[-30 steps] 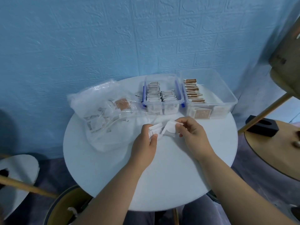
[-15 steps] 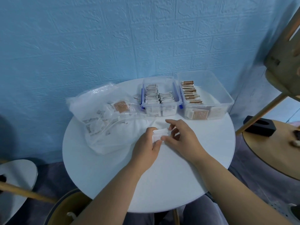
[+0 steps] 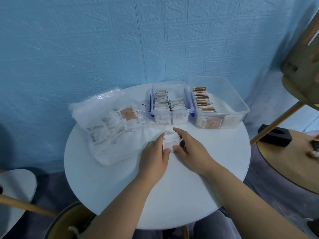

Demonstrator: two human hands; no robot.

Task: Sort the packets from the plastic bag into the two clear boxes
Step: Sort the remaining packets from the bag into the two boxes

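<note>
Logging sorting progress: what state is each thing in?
plastic bag, lying on its side, packets inside.
blue-clipped box, lidless, nearly full of pale packets.
larger clear box, lidless, partly filled with brown packets.
white packet stack, held between both hands.
left hand, grips the stack.
right hand, grips the stack.

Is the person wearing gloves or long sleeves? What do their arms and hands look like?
No gloves: the left hand and right hand are bare, with no rings showing. No watch or bracelet on either wrist. Both forearms are bare too, with no sleeve in view.
</note>
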